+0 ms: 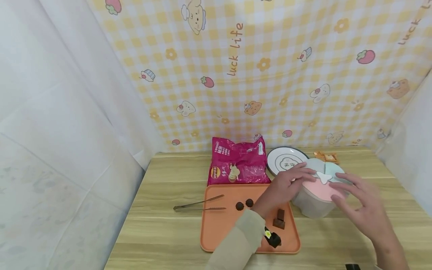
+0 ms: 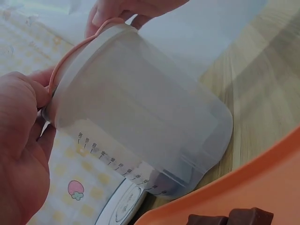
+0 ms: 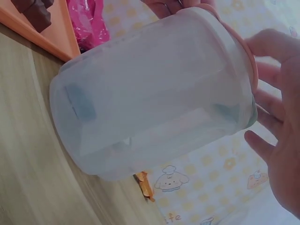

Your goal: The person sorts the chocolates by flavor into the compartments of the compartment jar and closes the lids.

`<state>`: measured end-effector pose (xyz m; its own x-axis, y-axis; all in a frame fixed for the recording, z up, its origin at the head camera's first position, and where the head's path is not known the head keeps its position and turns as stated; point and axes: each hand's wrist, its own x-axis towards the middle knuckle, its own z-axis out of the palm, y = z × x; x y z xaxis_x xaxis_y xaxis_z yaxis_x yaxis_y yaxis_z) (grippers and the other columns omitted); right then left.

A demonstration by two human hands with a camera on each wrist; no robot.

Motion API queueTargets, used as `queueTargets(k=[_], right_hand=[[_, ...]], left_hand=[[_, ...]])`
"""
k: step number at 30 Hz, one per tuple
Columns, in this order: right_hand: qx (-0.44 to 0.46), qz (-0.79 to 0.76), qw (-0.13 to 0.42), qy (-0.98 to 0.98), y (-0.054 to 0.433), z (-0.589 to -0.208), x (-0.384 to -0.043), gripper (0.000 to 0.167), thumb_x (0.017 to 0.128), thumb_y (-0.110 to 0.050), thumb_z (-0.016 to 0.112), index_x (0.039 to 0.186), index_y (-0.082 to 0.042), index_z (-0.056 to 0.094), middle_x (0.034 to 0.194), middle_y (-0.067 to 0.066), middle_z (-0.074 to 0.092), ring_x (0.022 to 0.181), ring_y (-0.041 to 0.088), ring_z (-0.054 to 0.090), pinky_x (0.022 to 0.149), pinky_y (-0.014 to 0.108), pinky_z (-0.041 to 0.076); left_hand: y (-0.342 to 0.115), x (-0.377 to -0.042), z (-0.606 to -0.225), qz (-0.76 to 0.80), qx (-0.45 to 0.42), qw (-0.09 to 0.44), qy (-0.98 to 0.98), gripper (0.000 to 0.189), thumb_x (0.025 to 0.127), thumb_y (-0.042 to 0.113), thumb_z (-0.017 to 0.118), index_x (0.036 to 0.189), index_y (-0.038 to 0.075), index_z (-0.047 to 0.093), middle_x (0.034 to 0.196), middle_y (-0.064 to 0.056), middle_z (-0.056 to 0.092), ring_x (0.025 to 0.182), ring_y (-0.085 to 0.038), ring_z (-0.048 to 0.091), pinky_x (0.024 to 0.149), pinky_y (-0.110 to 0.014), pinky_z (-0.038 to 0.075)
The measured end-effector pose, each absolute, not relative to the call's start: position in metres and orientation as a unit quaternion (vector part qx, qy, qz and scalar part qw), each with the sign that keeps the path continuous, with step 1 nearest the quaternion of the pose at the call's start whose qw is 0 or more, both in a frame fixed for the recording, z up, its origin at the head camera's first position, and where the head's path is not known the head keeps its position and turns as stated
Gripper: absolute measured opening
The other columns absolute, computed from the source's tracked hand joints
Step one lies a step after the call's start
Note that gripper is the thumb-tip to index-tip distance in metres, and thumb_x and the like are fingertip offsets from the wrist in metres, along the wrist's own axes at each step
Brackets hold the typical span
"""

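Note:
A translucent storage container (image 1: pixel 312 208) stands on the table to the right of the tray. Its lobed lid (image 1: pixel 318 190) has pink, grey and pale green sections with a white knob in the middle. My left hand (image 1: pixel 282 187) grips the lid's left edge, thumb and fingers curled at the rim. From the opposite side, my right hand (image 1: pixel 366 206) holds the lid, its fingers spread along the rim. Measuring marks run down the container wall (image 2: pixel 126 93) in the left wrist view. Through the cloudy wall, the right wrist view shows a bluish patch low down.
An orange tray (image 1: pixel 216 238) bears chocolate balls (image 1: pixel 239 206) and chocolate blocks (image 1: pixel 279 224). Metal tongs (image 1: pixel 195 203) lie across its left edge. Behind are a magenta chip bag (image 1: pixel 248 165), a plate (image 1: pixel 274 163) and orange-wrapped snacks (image 1: pixel 330 158), with a patterned cloth (image 1: pixel 219 97) hanging beyond.

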<state>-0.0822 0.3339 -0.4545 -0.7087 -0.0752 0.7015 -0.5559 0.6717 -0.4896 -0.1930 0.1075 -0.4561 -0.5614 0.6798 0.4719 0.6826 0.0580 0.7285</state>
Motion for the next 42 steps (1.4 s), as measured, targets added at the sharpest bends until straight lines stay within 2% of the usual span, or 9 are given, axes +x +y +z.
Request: queueTargets(k=[5, 10, 15, 20, 24, 27, 32, 35, 42], right_hand=[[0.177, 0.363, 0.254, -0.879, 0.335, -0.456, -0.08, 0.058, 0.077, 0.006, 0.082, 0.132, -0.007, 0.07, 0.147, 0.014, 0.055, 0.149, 0.017, 0.031, 0.115, 0.019, 0.017], [0.188, 0.35, 0.259, -0.88, 0.337, -0.46, -0.082, 0.063, 0.075, 0.004, 0.085, 0.136, -0.007, 0.068, 0.147, 0.013, 0.056, 0.147, 0.015, 0.035, 0.115, 0.018, 0.02], [0.199, 0.335, 0.271, -0.88, 0.339, -0.462, -0.082, 0.062, 0.077, -0.002, 0.087, 0.136, -0.006, 0.068, 0.146, 0.013, 0.057, 0.146, 0.014, 0.037, 0.115, 0.019, 0.021], [0.214, 0.326, 0.292, -0.873, 0.34, -0.465, -0.083, 0.051, 0.09, -0.026, 0.081, 0.134, -0.004, 0.068, 0.143, 0.016, 0.059, 0.144, 0.016, 0.04, 0.116, 0.022, 0.023], [0.226, 0.318, 0.319, -0.864, 0.34, -0.469, -0.086, 0.062, 0.095, -0.052, 0.066, 0.132, -0.003, 0.069, 0.139, 0.017, 0.061, 0.143, 0.016, 0.042, 0.116, 0.023, 0.024], [0.228, 0.316, 0.33, -0.86, 0.339, -0.471, -0.087, 0.068, 0.094, -0.059, 0.061, 0.131, -0.003, 0.07, 0.138, 0.017, 0.063, 0.142, 0.015, 0.043, 0.116, 0.023, 0.024], [0.216, 0.319, 0.336, -0.86, 0.338, -0.473, -0.087, 0.069, 0.093, -0.059, 0.06, 0.13, -0.001, 0.071, 0.137, 0.014, 0.064, 0.141, 0.013, 0.044, 0.116, 0.023, 0.025], [0.195, 0.327, 0.35, -0.856, 0.334, -0.472, -0.088, 0.057, 0.097, -0.049, 0.063, 0.127, -0.001, 0.072, 0.135, 0.009, 0.066, 0.138, 0.01, 0.046, 0.115, 0.023, 0.027], [0.141, 0.353, 0.41, -0.829, 0.321, -0.472, -0.094, 0.029, 0.102, -0.024, 0.065, 0.113, 0.0, 0.078, 0.123, 0.012, 0.072, 0.128, 0.004, 0.055, 0.109, 0.02, 0.035]], left_hand=[[0.106, -0.2, -0.462, -0.522, -0.482, -0.015, -0.703, 0.03, 0.11, 0.011, 0.048, 0.129, 0.009, 0.071, 0.144, 0.007, 0.059, 0.148, 0.0, 0.024, 0.118, -0.03, 0.023], [0.101, -0.206, -0.467, -0.505, -0.518, -0.053, -0.689, 0.035, 0.108, 0.014, 0.055, 0.141, 0.008, 0.062, 0.154, 0.006, 0.049, 0.152, -0.005, 0.012, 0.12, -0.035, 0.018], [0.101, -0.207, -0.466, -0.458, -0.548, -0.048, -0.699, 0.046, 0.102, 0.016, 0.066, 0.146, 0.007, 0.057, 0.158, 0.002, 0.043, 0.154, -0.007, 0.004, 0.121, -0.032, 0.013], [0.103, -0.206, -0.467, -0.456, -0.558, -0.035, -0.692, 0.047, 0.1, 0.014, 0.069, 0.145, 0.006, 0.057, 0.155, -0.003, 0.046, 0.155, -0.01, 0.005, 0.121, -0.031, 0.01], [0.105, -0.207, -0.468, -0.462, -0.57, -0.017, -0.679, 0.047, 0.097, 0.01, 0.071, 0.142, 0.003, 0.058, 0.151, -0.009, 0.05, 0.154, -0.009, 0.011, 0.122, -0.034, 0.009], [0.107, -0.208, -0.47, -0.454, -0.574, -0.004, -0.681, 0.047, 0.097, 0.01, 0.072, 0.141, 0.003, 0.059, 0.149, -0.009, 0.052, 0.152, -0.005, 0.014, 0.122, -0.033, 0.007], [0.11, -0.207, -0.474, -0.454, -0.564, 0.007, -0.69, 0.044, 0.098, 0.012, 0.071, 0.141, 0.005, 0.06, 0.148, -0.006, 0.053, 0.151, -0.003, 0.016, 0.122, -0.033, 0.008], [0.112, -0.204, -0.475, -0.473, -0.54, 0.02, -0.696, 0.034, 0.104, 0.016, 0.063, 0.137, 0.009, 0.063, 0.146, -0.003, 0.055, 0.152, -0.007, 0.018, 0.122, -0.034, 0.013], [0.124, -0.197, -0.468, -0.512, -0.489, 0.09, -0.701, 0.026, 0.112, 0.017, 0.044, 0.121, 0.009, 0.066, 0.124, -0.003, 0.066, 0.133, -0.004, 0.043, 0.115, -0.027, 0.029]])
